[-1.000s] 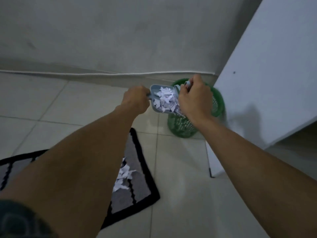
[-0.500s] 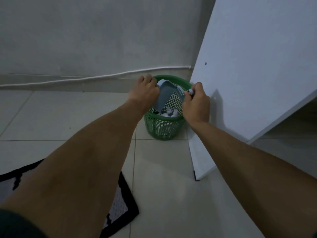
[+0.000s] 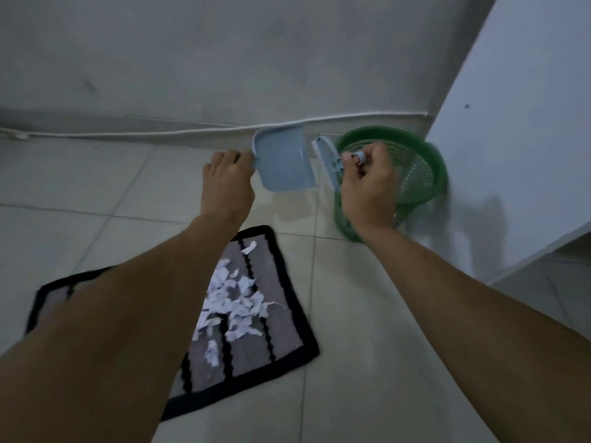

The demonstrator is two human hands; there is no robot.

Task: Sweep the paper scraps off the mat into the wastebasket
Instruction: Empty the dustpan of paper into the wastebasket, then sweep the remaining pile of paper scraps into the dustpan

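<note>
My left hand (image 3: 227, 180) grips the handle of a small light-blue dustpan (image 3: 283, 161), which is held in the air and has nothing in it. My right hand (image 3: 367, 183) holds a small light-blue brush (image 3: 327, 161) just right of the pan, in front of the green mesh wastebasket (image 3: 415, 167). The wastebasket stands on the floor against a white panel. A grey mat with black border and stripes (image 3: 256, 356) lies below my left forearm, which hides its left part. A pile of white paper scraps (image 3: 235, 302) lies on the mat.
A white panel (image 3: 518, 139) leans or stands at the right, next to the wastebasket. A white cable (image 3: 192, 131) runs along the base of the grey wall. The floor is pale tile (image 3: 367, 362).
The dustpan was tipped into the wastebasket and its scraps dropped in. Both hands have since drawn back left of the basket with pan emptied, and the view has swung down to show the mat.
</note>
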